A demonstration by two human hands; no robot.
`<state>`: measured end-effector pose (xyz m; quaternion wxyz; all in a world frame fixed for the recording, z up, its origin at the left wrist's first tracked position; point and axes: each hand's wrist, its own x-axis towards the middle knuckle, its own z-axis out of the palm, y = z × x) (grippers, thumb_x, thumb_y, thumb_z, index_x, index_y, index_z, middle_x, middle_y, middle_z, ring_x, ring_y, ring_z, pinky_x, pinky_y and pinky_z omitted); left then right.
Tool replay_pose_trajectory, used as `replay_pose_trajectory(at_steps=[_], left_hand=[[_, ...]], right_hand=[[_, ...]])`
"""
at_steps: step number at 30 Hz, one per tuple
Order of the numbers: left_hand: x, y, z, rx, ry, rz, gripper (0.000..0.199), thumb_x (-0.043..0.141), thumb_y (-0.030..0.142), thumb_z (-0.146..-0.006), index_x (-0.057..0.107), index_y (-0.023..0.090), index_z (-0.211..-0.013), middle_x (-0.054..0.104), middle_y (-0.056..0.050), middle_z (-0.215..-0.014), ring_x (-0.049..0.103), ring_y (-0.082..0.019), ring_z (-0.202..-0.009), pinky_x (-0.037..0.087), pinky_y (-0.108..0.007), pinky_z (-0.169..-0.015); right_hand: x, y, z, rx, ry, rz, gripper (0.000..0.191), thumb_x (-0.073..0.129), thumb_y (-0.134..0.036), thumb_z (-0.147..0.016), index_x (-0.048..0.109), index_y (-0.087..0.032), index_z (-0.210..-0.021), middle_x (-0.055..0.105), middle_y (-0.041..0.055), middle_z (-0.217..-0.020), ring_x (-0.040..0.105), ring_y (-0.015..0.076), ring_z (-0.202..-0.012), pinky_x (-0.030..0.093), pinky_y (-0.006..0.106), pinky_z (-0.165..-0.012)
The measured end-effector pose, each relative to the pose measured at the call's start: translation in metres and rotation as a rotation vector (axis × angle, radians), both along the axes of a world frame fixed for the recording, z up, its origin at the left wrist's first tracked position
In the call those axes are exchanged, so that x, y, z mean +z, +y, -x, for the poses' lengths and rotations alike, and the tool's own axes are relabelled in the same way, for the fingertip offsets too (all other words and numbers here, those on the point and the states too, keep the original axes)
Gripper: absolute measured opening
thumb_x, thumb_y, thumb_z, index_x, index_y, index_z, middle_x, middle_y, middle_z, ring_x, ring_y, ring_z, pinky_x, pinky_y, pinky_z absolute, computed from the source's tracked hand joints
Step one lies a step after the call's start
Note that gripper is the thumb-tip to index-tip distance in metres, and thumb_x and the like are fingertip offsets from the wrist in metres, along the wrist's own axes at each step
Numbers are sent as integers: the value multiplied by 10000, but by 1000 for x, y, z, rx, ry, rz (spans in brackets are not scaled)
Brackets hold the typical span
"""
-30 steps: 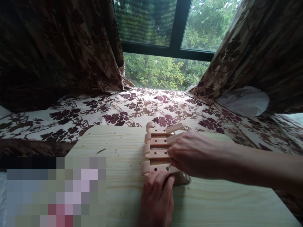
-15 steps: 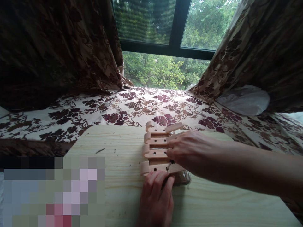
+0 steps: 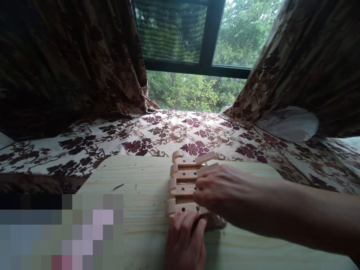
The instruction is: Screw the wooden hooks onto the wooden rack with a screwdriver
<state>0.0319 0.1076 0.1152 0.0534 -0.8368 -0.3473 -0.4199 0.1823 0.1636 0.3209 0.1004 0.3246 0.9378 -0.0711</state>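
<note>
My left grip lies over the nearest bar of the pale wooden rack, fingers bent and thumb a little apart from them, though I can't tell how tightly they press. My right grip is curled, fingers together over the rack's right side, and whatever it may hold is hidden from me; the rack sits toward the far edge of the worktop

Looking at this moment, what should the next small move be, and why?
Probably a slight lowering of the right hand toward the right-hand dark spot on the nearest wooden strip: the hand is curled right beside that spot, and the left hand rests at the strip's near edge, which could steady it. Anything inside the right hand is hidden.
</note>
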Motion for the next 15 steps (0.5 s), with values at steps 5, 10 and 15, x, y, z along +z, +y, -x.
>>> replay_pose_trajectory(at_steps=[5, 10, 15], left_hand=[[-1, 1, 0, -7, 13, 6, 420, 580, 55, -792, 582, 188, -1190, 591, -73, -1169, 492, -236, -1162, 368, -419, -1063], [1, 2, -1, -12, -18, 18, 422, 591, 42, -786, 585, 180, -1184, 593, -72, -1164, 493, -225, -1160, 356, -412, -1072], [3, 0, -1, 1, -5, 17, 411, 574, 50, -801, 583, 188, -1188, 590, -74, -1167, 494, -227, -1164, 361, -419, -1073]], right_hand=[[-1, 2, 2, -49, -70, 19, 170, 486, -130, -900, 593, -150, -770, 619, 29, -714, 495, 139, -607, 289, 298, -532], [7, 4, -1, -204, -179, 18, 124, 544, -171, -850, 599, -151, -741, 636, 42, -709, 509, 135, -582, 226, 288, -488], [6, -1, -2, -25, -29, -49, 127, 532, -120, -867, 606, -158, -772, 636, 41, -764, 522, 140, -655, 284, 297, -542]])
